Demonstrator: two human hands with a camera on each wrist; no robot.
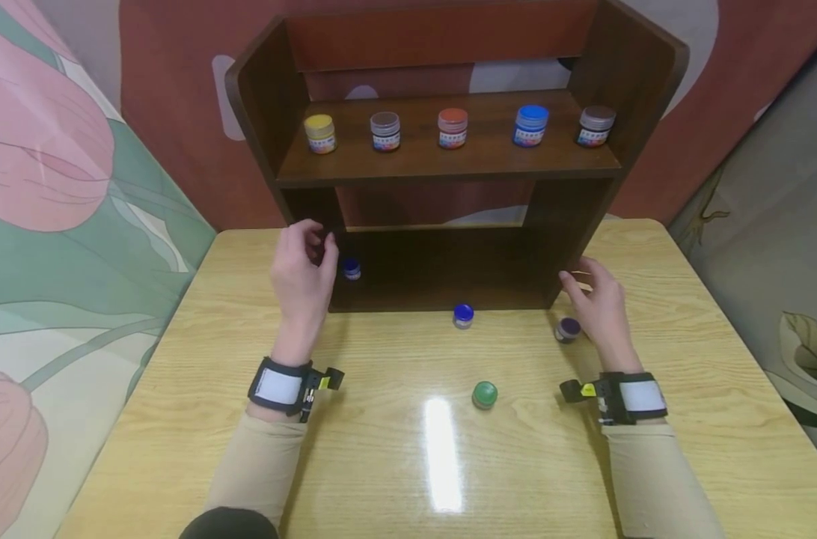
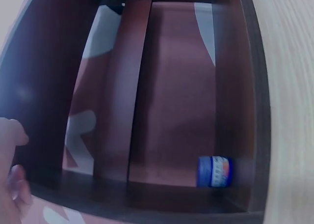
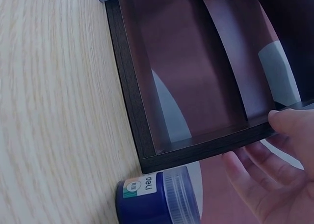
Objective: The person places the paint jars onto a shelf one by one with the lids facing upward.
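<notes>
A dark brown two-tier wooden shelf (image 1: pixel 449 176) stands at the back of the table. My left hand (image 1: pixel 301 262) is at its left side panel, fingers bent and thumb apart from them, a gap showing between. Just right of that hand, a dark blue paint jar (image 1: pixel 352 270) sits on the lower tier, seen sideways in the left wrist view (image 2: pixel 214 171). My right hand (image 1: pixel 600 299) holds the front edge of the right side panel, thumb on the inner side and fingertips on the outer. Close under it stands a dark purple paint jar (image 1: pixel 568 329).
On the upper tier stand a yellow jar (image 1: pixel 321 135), a brown jar (image 1: pixel 385 132), a red jar (image 1: pixel 452 129), a blue jar (image 1: pixel 531 126) and a black jar (image 1: pixel 595 126). A blue-lidded jar (image 1: pixel 463 316) is before the shelf, a green-lidded jar (image 1: pixel 485 394) nearer.
</notes>
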